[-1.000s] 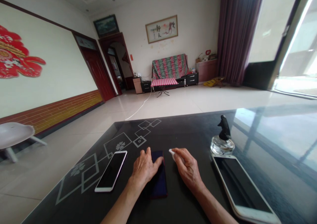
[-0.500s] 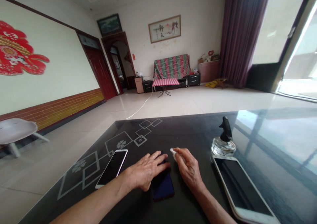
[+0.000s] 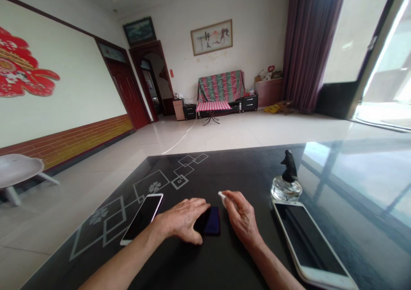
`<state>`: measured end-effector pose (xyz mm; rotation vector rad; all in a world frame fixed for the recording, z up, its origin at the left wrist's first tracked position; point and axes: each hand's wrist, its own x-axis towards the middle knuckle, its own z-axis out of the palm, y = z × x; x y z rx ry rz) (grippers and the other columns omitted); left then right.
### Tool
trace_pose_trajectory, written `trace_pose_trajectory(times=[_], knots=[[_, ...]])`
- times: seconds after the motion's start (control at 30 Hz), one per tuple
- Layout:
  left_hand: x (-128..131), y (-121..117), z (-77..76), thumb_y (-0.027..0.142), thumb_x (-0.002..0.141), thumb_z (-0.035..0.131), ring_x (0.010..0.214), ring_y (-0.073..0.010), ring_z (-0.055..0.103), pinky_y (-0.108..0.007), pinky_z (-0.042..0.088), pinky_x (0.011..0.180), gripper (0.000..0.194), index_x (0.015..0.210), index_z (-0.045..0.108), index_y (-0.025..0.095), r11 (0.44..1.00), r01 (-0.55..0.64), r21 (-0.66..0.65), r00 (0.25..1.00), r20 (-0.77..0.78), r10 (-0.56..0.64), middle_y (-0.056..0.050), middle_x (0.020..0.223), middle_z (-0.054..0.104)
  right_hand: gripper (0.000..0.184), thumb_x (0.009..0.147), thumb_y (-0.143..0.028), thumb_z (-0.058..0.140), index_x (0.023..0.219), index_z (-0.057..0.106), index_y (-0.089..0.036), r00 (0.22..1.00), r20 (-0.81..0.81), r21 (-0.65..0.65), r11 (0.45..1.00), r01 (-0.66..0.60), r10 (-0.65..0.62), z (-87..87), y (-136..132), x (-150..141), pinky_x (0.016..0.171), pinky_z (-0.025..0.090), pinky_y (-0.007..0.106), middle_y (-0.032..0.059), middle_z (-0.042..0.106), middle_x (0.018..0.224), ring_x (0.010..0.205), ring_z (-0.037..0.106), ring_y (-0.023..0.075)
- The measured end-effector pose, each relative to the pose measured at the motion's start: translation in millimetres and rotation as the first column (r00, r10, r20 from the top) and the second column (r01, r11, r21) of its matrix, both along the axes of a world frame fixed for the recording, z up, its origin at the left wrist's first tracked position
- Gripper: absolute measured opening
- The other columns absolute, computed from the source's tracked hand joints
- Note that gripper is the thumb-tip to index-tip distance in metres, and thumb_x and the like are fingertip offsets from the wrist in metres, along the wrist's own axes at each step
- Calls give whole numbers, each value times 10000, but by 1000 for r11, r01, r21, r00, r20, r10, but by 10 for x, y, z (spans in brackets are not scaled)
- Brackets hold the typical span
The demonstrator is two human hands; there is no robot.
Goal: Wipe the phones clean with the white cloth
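A dark smartphone [image 3: 212, 221] with a red edge lies on the black table, its left part covered by my left hand [image 3: 186, 219]. That hand is closed about the phone, fingers at the far edge and thumb at the near one. Just right of the phone, my right hand [image 3: 242, 217] pinches a small white wad [image 3: 222, 197], which could be cloth or tissue; most of it is hidden in the fingers. A white-framed smartphone [image 3: 143, 219] lies left of my left hand. On the right are a larger white phone [image 3: 313, 238] and a clear spray bottle [image 3: 287, 187] with a black nozzle.
The glossy black table [image 3: 244, 166] has a pattern of pale squares on its left. Beyond its far edge is a tiled floor with a small folding table [image 3: 213, 106] under a checked cloth. A white chair [image 3: 21, 170] stands at the left.
The dark smartphone has turned from lengthwise to crosswise. My left hand has shifted from lying over it with spread fingers to its left end. The right hand still pinches the white wad.
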<state>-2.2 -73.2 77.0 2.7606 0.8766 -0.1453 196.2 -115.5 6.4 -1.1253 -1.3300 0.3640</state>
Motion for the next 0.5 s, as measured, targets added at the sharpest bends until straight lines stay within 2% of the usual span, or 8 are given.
trace_pose_trajectory(times=[0.1,0.27,0.4,0.5], knots=[[9,10,-122,341,631,705,1176,-308,497,-392,401,1002,776,1345,434,203,1000,-12,-1,992,125,12,-112,1330,491,194,891,-314,513,943,672,-216,1000,2,0,1000,11,-11,-6,4,-3,716,465,248,31,619,847,779,604,147],[37,-44,-264,230,561,696,1072,-283,534,-380,418,988,756,1290,501,190,998,-49,43,957,289,35,-93,1200,567,188,888,-308,516,940,671,-213,1000,-1,3,1000,12,-12,-17,8,3,711,466,246,32,622,858,785,608,147],[-60,-15,-224,191,552,694,1135,-281,506,-390,386,1035,782,1310,500,188,995,-96,-14,900,426,93,-88,1254,548,193,887,-311,519,944,673,-211,1000,-5,1,1000,9,-9,2,0,5,704,465,246,33,624,855,775,610,147],[-178,51,-142,188,584,703,1224,-279,464,-394,331,1083,751,1310,512,209,984,-82,-158,838,524,154,-75,1345,495,190,886,-313,522,937,673,-211,1000,-11,13,1000,8,-8,24,-8,4,706,468,244,35,628,857,775,614,148]])
